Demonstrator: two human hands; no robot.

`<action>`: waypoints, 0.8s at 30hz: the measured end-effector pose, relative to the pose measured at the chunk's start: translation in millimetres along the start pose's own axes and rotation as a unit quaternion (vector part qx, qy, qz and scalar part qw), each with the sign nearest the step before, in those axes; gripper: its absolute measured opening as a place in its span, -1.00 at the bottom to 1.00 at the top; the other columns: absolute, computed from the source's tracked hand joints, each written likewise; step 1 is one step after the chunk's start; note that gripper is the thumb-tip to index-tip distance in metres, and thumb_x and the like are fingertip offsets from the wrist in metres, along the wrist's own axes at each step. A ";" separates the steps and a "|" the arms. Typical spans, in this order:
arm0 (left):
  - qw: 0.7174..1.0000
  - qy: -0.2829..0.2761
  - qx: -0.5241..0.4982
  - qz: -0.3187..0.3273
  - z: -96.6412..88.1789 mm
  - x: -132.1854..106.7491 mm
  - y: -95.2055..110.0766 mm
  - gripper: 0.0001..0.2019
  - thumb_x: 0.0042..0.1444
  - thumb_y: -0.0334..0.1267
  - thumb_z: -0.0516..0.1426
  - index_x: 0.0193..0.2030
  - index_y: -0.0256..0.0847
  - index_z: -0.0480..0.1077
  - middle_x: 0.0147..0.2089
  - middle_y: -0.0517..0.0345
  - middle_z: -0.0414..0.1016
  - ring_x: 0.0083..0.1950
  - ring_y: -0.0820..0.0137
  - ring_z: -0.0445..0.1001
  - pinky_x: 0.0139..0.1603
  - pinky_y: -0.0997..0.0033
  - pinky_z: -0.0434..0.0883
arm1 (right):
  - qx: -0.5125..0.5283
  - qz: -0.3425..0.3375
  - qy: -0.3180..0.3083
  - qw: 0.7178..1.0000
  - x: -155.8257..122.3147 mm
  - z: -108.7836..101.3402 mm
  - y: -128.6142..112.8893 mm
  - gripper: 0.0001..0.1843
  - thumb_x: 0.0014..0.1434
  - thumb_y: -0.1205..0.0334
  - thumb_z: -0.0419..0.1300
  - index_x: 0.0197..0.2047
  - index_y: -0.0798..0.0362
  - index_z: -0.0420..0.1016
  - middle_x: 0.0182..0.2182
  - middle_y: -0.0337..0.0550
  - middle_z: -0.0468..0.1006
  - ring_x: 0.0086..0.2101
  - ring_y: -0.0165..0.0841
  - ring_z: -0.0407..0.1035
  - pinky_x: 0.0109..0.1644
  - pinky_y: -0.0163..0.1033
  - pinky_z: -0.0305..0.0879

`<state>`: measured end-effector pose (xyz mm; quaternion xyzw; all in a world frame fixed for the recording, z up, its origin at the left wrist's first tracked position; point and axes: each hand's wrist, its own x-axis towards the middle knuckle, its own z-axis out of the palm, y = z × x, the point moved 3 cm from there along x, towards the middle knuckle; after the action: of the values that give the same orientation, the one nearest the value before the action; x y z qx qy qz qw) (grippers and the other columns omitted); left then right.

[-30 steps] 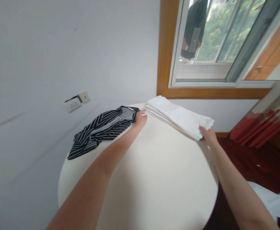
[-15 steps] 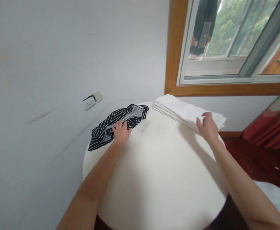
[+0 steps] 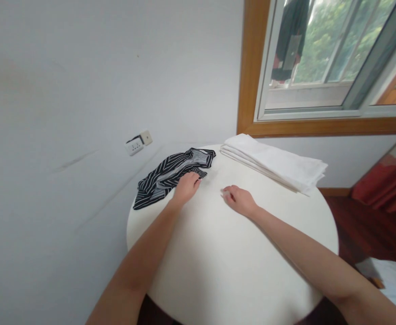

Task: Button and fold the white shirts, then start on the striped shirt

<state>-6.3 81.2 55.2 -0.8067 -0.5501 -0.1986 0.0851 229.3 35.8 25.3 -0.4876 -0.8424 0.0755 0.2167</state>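
A crumpled black-and-white striped garment (image 3: 171, 174) lies at the far left of the round white table (image 3: 232, 262). At its near right edge is my left hand (image 3: 187, 187), fingers curled closed over the cloth; the fingertips are partly hidden. My right hand (image 3: 240, 200) is held over the middle of the table, to the right of the garment and apart from it. Its fingers are bent in towards the thumb, with nothing visible in them. A folded stack of white cloth (image 3: 274, 160) rests along the table's far right side, untouched by either hand.
Behind the table stands a pale wall with a power socket (image 3: 135, 146). A wood-framed window (image 3: 246, 90) is at the back right. A red curtain (image 3: 385, 185) hangs at the right, and white fabric (image 3: 392, 277) shows at the lower right.
My right hand has left the white cloth stack and moved left to the table's middle. My left hand has slid right along the garment, its spread fingers now curled. The view has shifted slightly.
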 end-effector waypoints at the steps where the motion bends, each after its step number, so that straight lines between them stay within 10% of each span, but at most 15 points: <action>1: 1.000 0.011 -0.022 0.008 0.1 -1.4 11.1 -0.71 0.33 -0.17 -0.07 -0.11 -0.22 0.43 -0.09 -0.08 0.49 -0.01 0.20 0.42 0.07 0.20 0.33 | 0.014 0.009 0.007 1.000 0.7 1.0 4.5 -0.64 0.37 0.12 -0.06 0.07 -0.02 0.46 -0.13 -0.13 0.53 -0.23 -0.35 0.44 -0.13 -0.30 0.25; 10: 0.981 0.051 -0.187 0.011 4.2 -29.8 100.9 -0.73 0.37 -0.20 -0.11 -0.18 -0.18 0.37 -0.21 0.04 0.50 -0.10 0.29 0.46 -0.01 0.29 0.38 | 0.093 -0.079 0.092 0.988 5.3 6.9 14.4 -0.22 0.10 0.25 0.23 0.37 0.09 0.14 0.02 0.06 0.41 0.01 -0.17 0.31 0.14 -0.05 0.24; 14: 0.964 0.029 -0.255 0.068 -0.7 -39.1 128.0 -0.72 0.37 -0.21 -0.12 -0.13 -0.19 0.38 -0.16 0.04 0.53 -0.10 0.32 0.48 -0.02 0.33 0.39 | 0.139 -0.134 0.109 0.975 3.8 0.2 17.0 -0.57 0.05 0.37 0.18 0.01 0.01 0.56 0.09 0.05 0.42 0.06 -0.14 0.30 0.18 0.01 0.21; 19: 0.956 0.006 -0.256 0.139 -20.6 -46.8 127.0 -0.70 0.37 -0.16 -0.10 -0.17 -0.22 0.40 -0.30 0.10 0.52 -0.25 0.37 0.49 -0.16 0.40 0.39 | 0.281 -0.176 0.028 0.943 -3.5 -11.1 8.7 -0.77 0.05 0.24 0.23 -0.20 0.03 0.60 -0.06 -0.02 0.57 0.07 -0.14 0.33 0.19 0.01 0.18; 24: 0.953 0.026 -0.260 0.152 -41.1 -42.1 103.6 -0.57 0.38 -0.14 -0.20 -0.27 -0.20 0.43 -0.33 0.13 0.55 -0.25 0.40 0.51 -0.12 0.41 0.41 | 0.403 -0.059 -0.057 0.912 -10.0 -15.1 2.4 -0.87 0.04 0.25 0.13 -0.47 0.11 0.43 -0.55 -0.29 0.42 -0.44 -0.41 0.32 -0.31 -0.31 0.24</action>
<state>66.6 -8.8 83.4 -0.8696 -0.3481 -0.3398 -0.0840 242.2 27.2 35.1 -0.3034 -0.7784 0.4233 0.3504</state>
